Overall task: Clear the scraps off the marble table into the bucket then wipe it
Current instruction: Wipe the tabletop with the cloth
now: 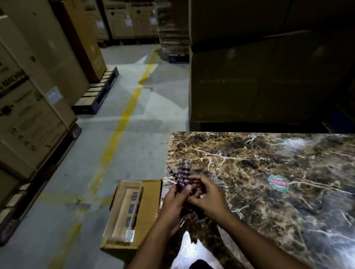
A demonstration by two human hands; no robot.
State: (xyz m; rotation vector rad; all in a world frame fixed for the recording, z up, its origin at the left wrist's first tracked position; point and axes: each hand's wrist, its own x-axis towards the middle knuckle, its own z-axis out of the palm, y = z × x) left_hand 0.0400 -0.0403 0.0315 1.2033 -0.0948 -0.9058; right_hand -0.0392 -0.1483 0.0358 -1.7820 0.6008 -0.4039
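Observation:
A brown marble table (283,200) with white veins fills the lower right. A striped purple-and-white cloth (183,172) is bunched over the table's left edge. My left hand (174,202) grips the cloth from below, thumb on top. My right hand (207,197) pinches the same cloth from the right side. A round green and red sticker (279,184) lies on the marble right of my hands. No bucket is in view.
An open cardboard box (134,214) with a flat packaged item inside stands on the floor against the table's left edge. Tall appliance cartons (14,100) on pallets line the left; dark stacked cartons (272,52) rise behind the table. A yellow floor line (118,128) marks the aisle.

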